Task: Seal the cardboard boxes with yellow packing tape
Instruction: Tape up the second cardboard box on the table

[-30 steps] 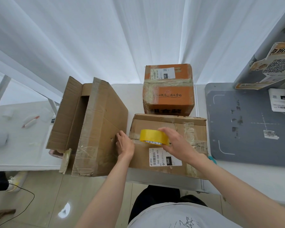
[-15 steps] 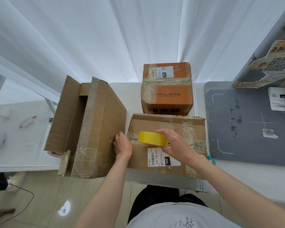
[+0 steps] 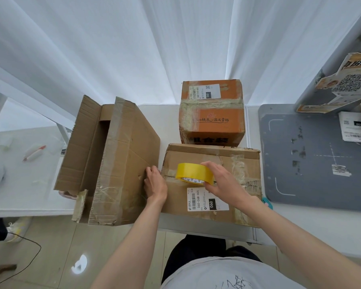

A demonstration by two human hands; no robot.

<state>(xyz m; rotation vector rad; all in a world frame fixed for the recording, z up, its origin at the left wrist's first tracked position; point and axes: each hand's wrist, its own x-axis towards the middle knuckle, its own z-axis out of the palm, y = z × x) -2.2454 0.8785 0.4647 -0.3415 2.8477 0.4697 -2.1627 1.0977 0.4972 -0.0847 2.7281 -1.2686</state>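
Head view: your right hand (image 3: 223,181) grips the yellow tape roll (image 3: 194,173), fingers curled over its top, roll standing on edge on the brown box (image 3: 212,184) along its centre seam. That box sits at the bench's (image 3: 167,117) near edge, white shipping label (image 3: 206,199) on its top just below the roll. Your left hand (image 3: 154,182) presses flat, fingers straight, at the box's left edge, touching the big open carton (image 3: 117,163) beside it. That carton overhangs the bench's near left corner. Orange box (image 3: 212,113) sits at the far edge, touching the brown box. Grey mat (image 3: 321,159) lies on the right.
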